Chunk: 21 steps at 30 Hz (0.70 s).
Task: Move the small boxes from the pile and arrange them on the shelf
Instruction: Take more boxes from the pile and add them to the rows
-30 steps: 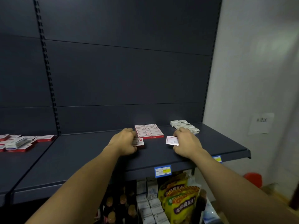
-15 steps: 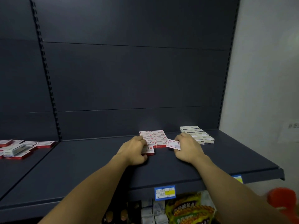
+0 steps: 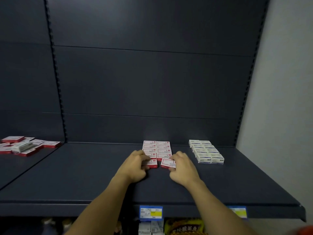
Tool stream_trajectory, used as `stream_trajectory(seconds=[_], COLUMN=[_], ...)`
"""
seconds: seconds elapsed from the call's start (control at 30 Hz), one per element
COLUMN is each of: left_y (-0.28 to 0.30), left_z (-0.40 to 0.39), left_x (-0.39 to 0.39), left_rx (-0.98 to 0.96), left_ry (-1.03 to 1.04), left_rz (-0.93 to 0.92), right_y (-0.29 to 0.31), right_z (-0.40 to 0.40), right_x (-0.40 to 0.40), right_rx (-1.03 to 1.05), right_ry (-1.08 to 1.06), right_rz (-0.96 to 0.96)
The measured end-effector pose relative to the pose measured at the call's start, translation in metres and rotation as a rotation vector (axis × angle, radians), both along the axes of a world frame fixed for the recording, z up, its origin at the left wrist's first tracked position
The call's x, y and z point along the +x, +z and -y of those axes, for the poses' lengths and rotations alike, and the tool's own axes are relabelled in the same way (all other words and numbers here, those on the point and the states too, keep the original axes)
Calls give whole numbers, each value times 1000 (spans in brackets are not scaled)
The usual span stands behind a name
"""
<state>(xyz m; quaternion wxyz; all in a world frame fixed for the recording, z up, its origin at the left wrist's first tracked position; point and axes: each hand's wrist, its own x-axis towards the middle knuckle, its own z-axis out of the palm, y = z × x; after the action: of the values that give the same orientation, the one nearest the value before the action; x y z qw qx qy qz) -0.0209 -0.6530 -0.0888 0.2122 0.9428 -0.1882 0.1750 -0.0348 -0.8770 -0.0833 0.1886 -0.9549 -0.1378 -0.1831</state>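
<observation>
**Two Red-and-White Boxes Brought Up to the Block**

Reaching onto the dark blue-grey metal shelf, both bare arms are seen stretched forward from the bottom of the view. A small red-and-white cardboard box is gripped by the left hand, fingers curled round its left end, and it is laid flat on the shelf just in front of the left column of the arranged block. A second small red-and-white box is pinched by the right hand at its right edge; it is turned slightly askew and set just ahead of the right column. The two held boxes are kept close together, with a narrow gap between them.

Behind them, the tidy two-column block of red-and-white boxes is laid flat, reaching back toward the dark rear panel. To its right, well apart, a second neat block of white boxes is lined up in two columns. Far off at the left, on the neighbouring shelf section, the loose pile of red-and-white boxes is left jumbled and overlapping.

On the shelf's front edge, a blue-and-yellow price label is seen between the arms, and another further right. Below, yellow packaged goods are glimpsed, blurred.
</observation>
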Motion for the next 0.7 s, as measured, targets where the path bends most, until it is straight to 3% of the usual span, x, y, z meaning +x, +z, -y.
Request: stream_trajectory(seconds=[0.7], left_y=[-3], left_z=[-1], left_x=[0], left_rx=[-94], left_ry=[20], left_rz=[56], right_y=[-8], right_z=[-3], right_x=[7], right_rx=[-5], right_ry=[-20], right_rz=[53])
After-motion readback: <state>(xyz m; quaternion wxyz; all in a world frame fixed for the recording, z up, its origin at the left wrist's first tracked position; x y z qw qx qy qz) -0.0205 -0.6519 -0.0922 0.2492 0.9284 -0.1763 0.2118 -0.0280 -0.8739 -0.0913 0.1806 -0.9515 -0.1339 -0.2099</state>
